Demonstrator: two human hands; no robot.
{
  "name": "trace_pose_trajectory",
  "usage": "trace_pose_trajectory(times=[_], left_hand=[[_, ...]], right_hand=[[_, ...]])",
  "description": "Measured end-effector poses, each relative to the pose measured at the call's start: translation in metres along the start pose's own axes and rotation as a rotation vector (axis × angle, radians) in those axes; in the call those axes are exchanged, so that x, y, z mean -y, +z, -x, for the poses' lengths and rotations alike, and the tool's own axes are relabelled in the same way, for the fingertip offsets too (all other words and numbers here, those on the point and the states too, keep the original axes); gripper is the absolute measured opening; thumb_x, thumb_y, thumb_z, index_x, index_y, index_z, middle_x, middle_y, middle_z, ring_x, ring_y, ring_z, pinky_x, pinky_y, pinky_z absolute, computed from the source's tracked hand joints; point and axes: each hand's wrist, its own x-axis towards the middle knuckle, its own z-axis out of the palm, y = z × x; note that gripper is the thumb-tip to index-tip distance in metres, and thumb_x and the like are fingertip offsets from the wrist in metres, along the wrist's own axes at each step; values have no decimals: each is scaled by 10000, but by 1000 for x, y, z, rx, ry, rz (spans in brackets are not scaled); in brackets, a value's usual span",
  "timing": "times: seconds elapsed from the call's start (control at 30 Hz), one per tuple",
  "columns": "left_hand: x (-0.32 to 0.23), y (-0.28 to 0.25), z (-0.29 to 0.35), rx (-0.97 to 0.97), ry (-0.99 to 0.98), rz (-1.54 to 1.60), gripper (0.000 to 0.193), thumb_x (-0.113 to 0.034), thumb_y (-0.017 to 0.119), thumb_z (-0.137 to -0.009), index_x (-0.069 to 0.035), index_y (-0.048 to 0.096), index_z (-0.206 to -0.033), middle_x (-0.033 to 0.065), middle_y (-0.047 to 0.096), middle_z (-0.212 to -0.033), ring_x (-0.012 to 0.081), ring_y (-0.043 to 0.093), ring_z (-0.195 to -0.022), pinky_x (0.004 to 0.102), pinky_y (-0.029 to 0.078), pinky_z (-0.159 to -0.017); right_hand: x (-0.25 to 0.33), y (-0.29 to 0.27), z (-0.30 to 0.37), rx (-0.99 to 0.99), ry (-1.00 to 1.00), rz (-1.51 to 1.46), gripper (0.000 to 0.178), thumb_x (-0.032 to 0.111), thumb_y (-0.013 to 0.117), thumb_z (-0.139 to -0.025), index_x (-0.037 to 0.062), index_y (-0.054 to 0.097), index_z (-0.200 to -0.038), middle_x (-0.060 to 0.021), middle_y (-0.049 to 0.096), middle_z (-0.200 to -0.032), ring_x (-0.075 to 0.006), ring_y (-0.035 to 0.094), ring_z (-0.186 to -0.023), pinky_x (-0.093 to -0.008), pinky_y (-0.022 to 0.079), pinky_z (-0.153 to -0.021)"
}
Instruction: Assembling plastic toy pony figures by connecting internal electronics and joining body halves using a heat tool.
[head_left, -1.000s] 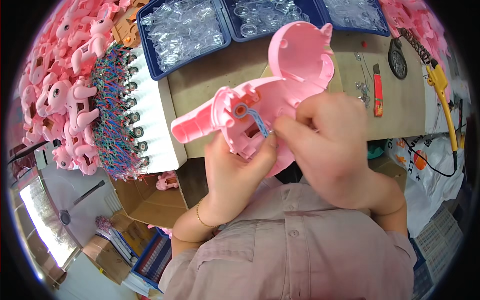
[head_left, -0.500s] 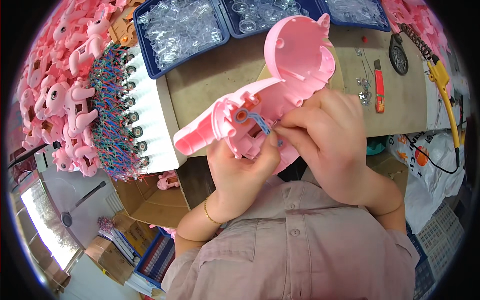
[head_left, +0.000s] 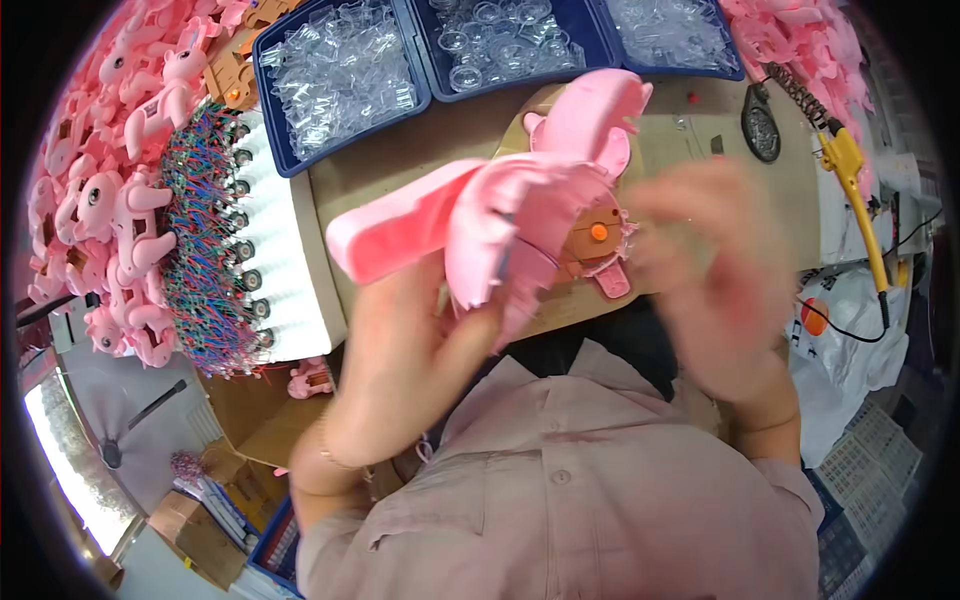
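My left hand (head_left: 395,365) is closed round a pink plastic toy-animal shell (head_left: 465,235), tilted above the bench, its hollow side partly showing. A long pink limb of the shell points left. Past its right side shows a brown plate with an orange round piece (head_left: 599,232), set among pink plastic parts; whether these touch the shell I cannot tell. To the right, my right hand (head_left: 722,285) is raised apart from the shell and smeared by motion, so its fingers and anything in them cannot be made out. Another curved pink piece (head_left: 592,110) stands behind the shell.
Blue bins (head_left: 415,90) of clear plastic parts line the back. Left are a white foam tray (head_left: 285,260), bundled coloured wires (head_left: 200,250) and heaped pink toy animals (head_left: 110,210). A black oval object (head_left: 762,125) and a yellow-handled tool (head_left: 850,165) lie right.
My right hand has left the shell, moving right and now covering most of the red cutter. My left hand has shifted left and turned the shell. The brown plate has come into view.
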Motion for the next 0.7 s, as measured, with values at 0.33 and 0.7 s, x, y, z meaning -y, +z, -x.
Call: trace_pose_trajectory(times=[0.33,0.7], left_hand=[[-18,6,-21,-140,864,-944,276,-156,692,-640,-120,669,-912,28,604,-968,194,567,-916,281,409,-710],[56,27,-9,-171,486,-348,247,-96,711,-737,-67,629,-968,71,641,-916,261,611,-836,352,493,-692]], right_hand=[[2,-12,-74,1083,336,-107,528,70,666,-701,32,530,-1210,-52,618,-908,-118,599,-824,-260,502,-718],[-24,-19,-76,1075,636,-519,541,229,600,-813,-26,475,-1273,-72,590,-1040,-106,560,-903,-248,465,-774]])
